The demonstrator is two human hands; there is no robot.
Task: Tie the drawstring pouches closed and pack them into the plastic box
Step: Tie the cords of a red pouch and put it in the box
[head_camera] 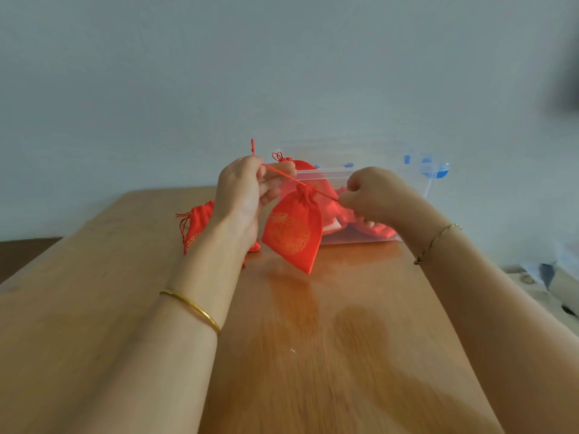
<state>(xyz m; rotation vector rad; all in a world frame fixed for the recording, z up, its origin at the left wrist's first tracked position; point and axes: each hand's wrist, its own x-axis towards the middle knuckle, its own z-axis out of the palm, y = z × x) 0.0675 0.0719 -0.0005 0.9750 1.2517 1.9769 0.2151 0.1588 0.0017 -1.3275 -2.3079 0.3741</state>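
A red drawstring pouch (294, 230) with a gold round pattern hangs above the table, its neck gathered shut. My left hand (242, 195) pinches one end of its red drawstring (277, 172), and my right hand (372, 192) pinches the other end, so the cord runs taut between them. Behind the pouch stands the clear plastic box (360, 238) with several red pouches inside. Another red pouch (197, 223) lies on the table, partly hidden behind my left wrist.
The wooden table (313, 339) stretches toward me from the box. The box's clear lid with blue clips (435, 170) leans against the wall behind it. Cardboard and clutter (551, 280) lie off the table's right edge.
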